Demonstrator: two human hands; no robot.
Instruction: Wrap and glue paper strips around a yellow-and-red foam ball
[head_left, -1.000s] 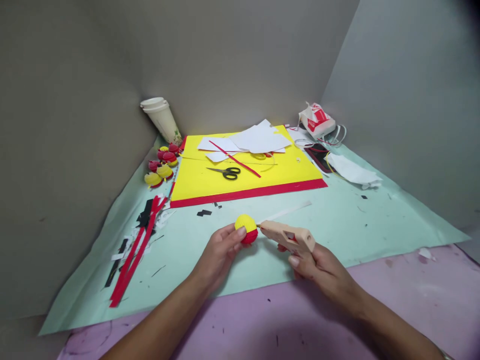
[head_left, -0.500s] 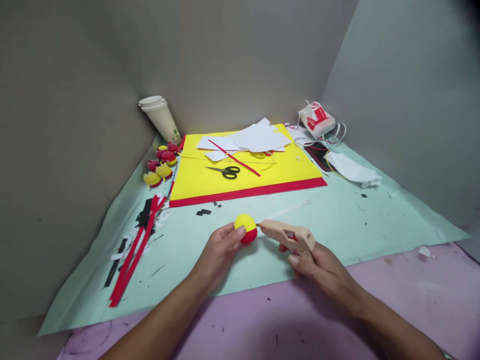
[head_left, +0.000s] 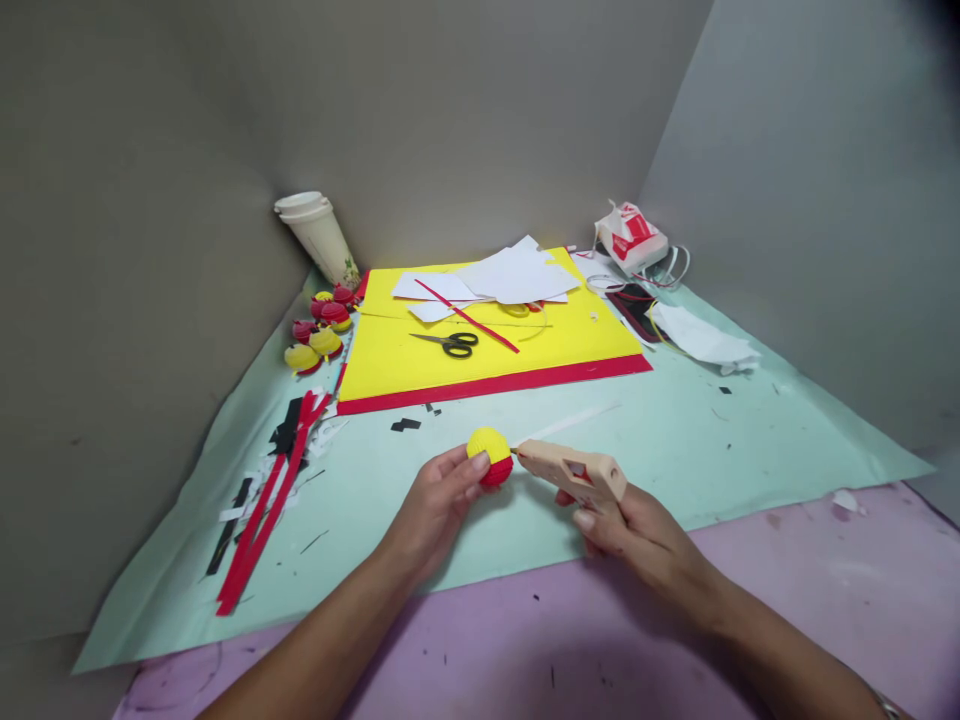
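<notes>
My left hand [head_left: 439,505] pinches a small ribbed ball [head_left: 490,455], yellow on top and red below, just above the pale green sheet [head_left: 675,440]. My right hand [head_left: 637,530] is wrapped round the handle of a beige glue gun [head_left: 574,472]. The gun's nozzle touches the right side of the ball. A white strip [head_left: 574,423] lies on the sheet just behind the gun.
Black scissors [head_left: 450,342], a thin red strip and white paper pieces lie on a yellow and red sheet [head_left: 570,345] further back. Several yellow and red balls [head_left: 321,325] and a paper cup [head_left: 319,238] sit at the back left. Red strips [head_left: 266,505] lie at the left, a red and white packet [head_left: 631,238] at the back right.
</notes>
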